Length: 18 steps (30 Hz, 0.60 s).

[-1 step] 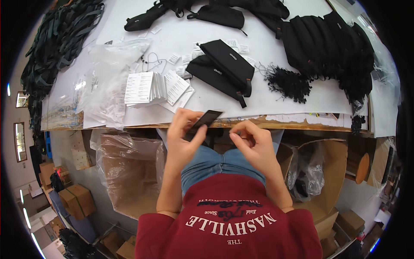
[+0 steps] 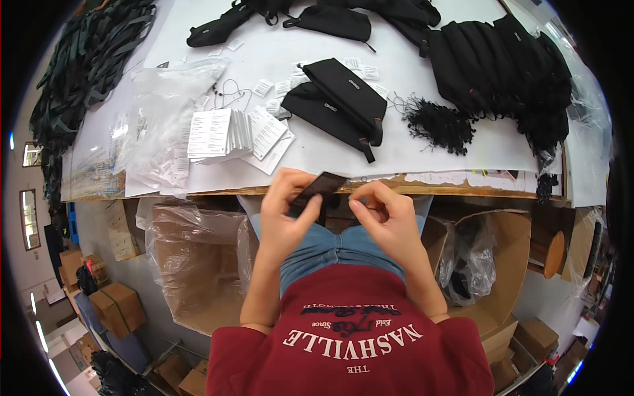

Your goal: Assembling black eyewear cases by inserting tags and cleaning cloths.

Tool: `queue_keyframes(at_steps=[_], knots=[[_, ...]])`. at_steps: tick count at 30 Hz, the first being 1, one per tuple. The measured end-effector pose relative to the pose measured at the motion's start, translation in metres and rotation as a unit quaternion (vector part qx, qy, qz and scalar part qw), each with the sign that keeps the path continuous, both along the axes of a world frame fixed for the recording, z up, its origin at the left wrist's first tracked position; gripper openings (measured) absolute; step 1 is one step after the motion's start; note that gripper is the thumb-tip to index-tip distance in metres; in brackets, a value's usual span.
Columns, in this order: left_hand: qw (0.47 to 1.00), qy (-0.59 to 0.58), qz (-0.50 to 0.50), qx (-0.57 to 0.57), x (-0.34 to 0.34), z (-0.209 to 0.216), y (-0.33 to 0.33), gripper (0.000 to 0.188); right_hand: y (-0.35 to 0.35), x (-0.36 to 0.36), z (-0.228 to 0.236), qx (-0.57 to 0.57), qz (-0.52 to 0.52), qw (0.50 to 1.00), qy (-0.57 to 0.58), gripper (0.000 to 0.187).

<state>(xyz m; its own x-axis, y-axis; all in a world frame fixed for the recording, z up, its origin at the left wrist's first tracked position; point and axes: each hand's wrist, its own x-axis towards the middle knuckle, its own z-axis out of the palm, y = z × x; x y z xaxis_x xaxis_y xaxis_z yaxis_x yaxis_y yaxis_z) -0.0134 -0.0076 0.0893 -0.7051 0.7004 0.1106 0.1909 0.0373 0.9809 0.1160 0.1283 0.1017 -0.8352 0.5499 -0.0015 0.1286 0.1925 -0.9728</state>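
Note:
Just off the table's front edge, above my lap, my left hand [image 2: 287,208] pinches a flat black card tag [image 2: 326,184] between thumb and fingers. Close by on the right, my right hand [image 2: 388,212] has its thumb and forefinger pressed together near the tag's edge; whatever lies in that pinch is too small to make out. Beyond the hands, two black zip pouches [image 2: 347,92] overlap on the white tabletop. A stack of white printed cards [image 2: 211,134] stands to their left, and a bundle of black strings [image 2: 439,125] lies to their right.
Black straps [image 2: 92,59] heap at the far left beside a clear plastic bag [image 2: 158,112]. More black pouches [image 2: 495,66] are piled at the right. Small white labels [image 2: 263,88] are scattered behind the cards. Open cardboard boxes [image 2: 198,264] flank my legs below the table edge [image 2: 462,189].
The black tag has shifted slightly to the right and turned in my left fingers, showing more of its face. My right hand has moved slightly left, nearer the tag.

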Motion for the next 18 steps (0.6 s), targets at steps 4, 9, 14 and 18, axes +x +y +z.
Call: queue_keyframes(at_steps=[4,9,14,18], knots=[[0.996,-0.085,-0.032,0.025,0.021,-0.007,0.002,0.026,-0.003,0.002,-0.006,0.086,-0.073,0.993,0.022,0.007],[0.993,-0.108,-0.032,0.041,0.028,-0.005,0.005,0.027,-0.008,0.006,-0.007,0.125,-0.108,0.986,0.035,0.008],[0.999,0.020,-0.025,-0.018,0.032,-0.002,0.005,0.029,-0.009,0.008,-0.001,0.133,-0.094,0.986,0.027,0.009],[0.982,0.190,-0.006,0.008,0.028,-0.004,0.006,0.029,-0.008,0.009,-0.003,0.141,-0.089,0.986,0.030,0.009]])
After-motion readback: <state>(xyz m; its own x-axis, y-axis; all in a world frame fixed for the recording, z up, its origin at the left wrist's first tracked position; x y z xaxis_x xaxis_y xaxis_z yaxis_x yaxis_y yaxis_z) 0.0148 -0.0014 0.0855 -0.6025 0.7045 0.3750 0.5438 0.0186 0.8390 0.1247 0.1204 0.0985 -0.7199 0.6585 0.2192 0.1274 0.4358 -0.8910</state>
